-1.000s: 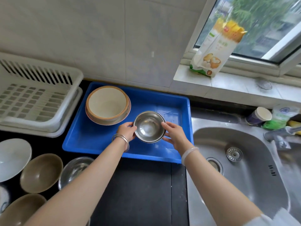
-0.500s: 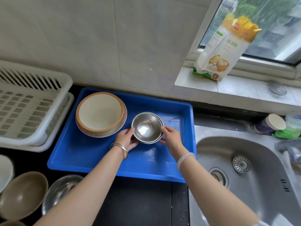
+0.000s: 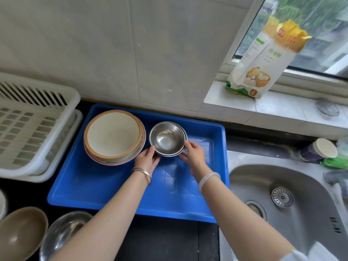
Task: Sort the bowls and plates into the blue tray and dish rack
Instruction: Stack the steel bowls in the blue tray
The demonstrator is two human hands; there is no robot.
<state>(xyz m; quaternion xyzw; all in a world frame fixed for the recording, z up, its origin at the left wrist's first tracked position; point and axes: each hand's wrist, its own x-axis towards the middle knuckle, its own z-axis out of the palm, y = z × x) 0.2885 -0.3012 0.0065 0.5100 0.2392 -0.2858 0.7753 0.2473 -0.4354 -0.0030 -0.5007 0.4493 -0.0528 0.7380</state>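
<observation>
You are gripping the steel bowl (image 3: 167, 138) from both sides, your left hand (image 3: 147, 160) on its near-left rim and your right hand (image 3: 194, 155) on its near-right rim. It is sitting inside the blue tray (image 3: 105, 187), just right of the stacked cream bowls (image 3: 113, 135). The white dish rack (image 3: 28, 127) is standing left of the tray.

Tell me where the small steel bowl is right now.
In the head view, the small steel bowl sits mid-frame inside the blue tray, just right of the cream bowl stack, between the left hand and right hand.
</observation>
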